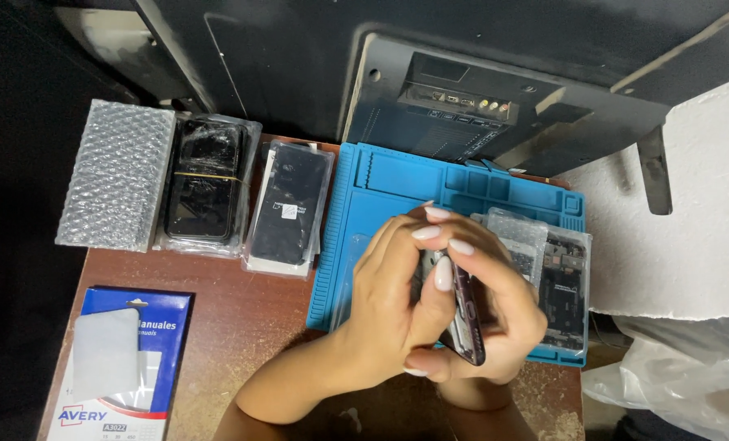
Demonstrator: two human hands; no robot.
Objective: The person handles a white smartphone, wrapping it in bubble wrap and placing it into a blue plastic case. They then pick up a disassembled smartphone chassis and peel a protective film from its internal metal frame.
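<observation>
Over blue mat [397, 184] — left hand [389, 314], right hand [495, 318] gripping phone [466, 314]

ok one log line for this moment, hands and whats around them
left hand: holds dark phone | right hand: same phone, edge-on | under: blue mat | left: bagged phones

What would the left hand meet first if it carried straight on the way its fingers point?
The left hand points rightward and already touches the dark phone held edge-on. Past it lies the right hand, then probably the opened phone on the blue mat.
</observation>
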